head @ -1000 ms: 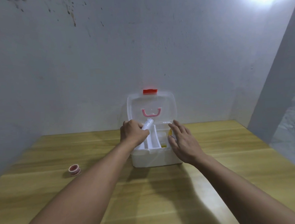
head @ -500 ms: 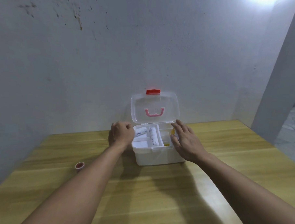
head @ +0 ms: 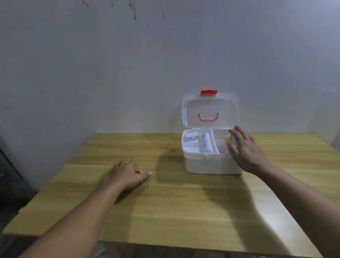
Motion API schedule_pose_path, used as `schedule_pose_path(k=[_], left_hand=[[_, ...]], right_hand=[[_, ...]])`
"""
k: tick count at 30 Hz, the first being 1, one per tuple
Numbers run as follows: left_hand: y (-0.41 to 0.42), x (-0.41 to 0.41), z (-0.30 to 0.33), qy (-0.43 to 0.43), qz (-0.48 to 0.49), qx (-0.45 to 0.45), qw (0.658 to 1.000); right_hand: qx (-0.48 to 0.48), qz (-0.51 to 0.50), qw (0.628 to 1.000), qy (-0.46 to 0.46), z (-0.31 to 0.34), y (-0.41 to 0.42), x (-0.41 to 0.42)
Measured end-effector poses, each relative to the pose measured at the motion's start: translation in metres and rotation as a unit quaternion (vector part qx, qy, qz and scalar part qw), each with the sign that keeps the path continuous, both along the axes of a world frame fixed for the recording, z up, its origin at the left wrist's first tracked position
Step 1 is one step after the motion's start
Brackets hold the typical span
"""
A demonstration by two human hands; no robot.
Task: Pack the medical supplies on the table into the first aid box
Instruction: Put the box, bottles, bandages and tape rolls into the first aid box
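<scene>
Our left hand (head: pixel 126 174) lies spread over the small red tape roll (head: pixel 138 171) on the worktop (head: pixel 188 210), not clearly gripping it; our open right hand (head: pixel 246 151) rests on the open first aid box (head: pixel 209 164).

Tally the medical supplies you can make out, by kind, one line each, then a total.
White bandage rolls in the first aid box: 2, one and another
Red-and-white tape roll under the left hand: 1
Yellow item behind the right hand, kind unclear: 1
Total: 4
</scene>
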State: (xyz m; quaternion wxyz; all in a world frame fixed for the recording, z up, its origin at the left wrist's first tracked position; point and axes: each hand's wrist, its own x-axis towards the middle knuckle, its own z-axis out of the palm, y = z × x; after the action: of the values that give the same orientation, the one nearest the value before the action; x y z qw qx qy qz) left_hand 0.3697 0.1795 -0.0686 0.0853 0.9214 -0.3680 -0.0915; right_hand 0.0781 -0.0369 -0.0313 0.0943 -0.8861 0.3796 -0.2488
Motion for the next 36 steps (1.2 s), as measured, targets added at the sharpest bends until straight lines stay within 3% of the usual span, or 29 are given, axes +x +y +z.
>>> schedule_pose_path(k=[5, 10, 15, 20, 26, 36], left_hand=[[0.000, -0.014, -0.032, -0.112, -0.028, -0.102, 0.988], [-0.019, -0.024, -0.015, -0.077, -0.028, -0.171, 0.982], [-0.065, -0.069, 0.043, -0.081, -0.117, -0.256, 0.956], [-0.108, -0.108, 0.065, -0.099, -0.208, -0.202, 0.952], [-0.119, -0.120, 0.050, -0.115, -0.217, -0.101, 0.964], [-0.113, -0.116, 0.043, -0.013, -0.223, -0.208, 0.952]], right_hand=[[-0.001, -0.003, 1.000, 0.005, 0.002, 0.003, -0.001], [0.005, -0.007, 1.000, 0.010, 0.004, 0.006, -0.001], [0.004, -0.009, 1.000, 0.014, 0.005, 0.007, -0.001], [0.005, -0.005, 1.000, 0.014, 0.005, 0.006, -0.003], [0.005, -0.001, 1.000, 0.012, 0.000, 0.000, -0.002], [0.013, -0.014, 1.000, 0.007, -0.003, -0.002, -0.002]])
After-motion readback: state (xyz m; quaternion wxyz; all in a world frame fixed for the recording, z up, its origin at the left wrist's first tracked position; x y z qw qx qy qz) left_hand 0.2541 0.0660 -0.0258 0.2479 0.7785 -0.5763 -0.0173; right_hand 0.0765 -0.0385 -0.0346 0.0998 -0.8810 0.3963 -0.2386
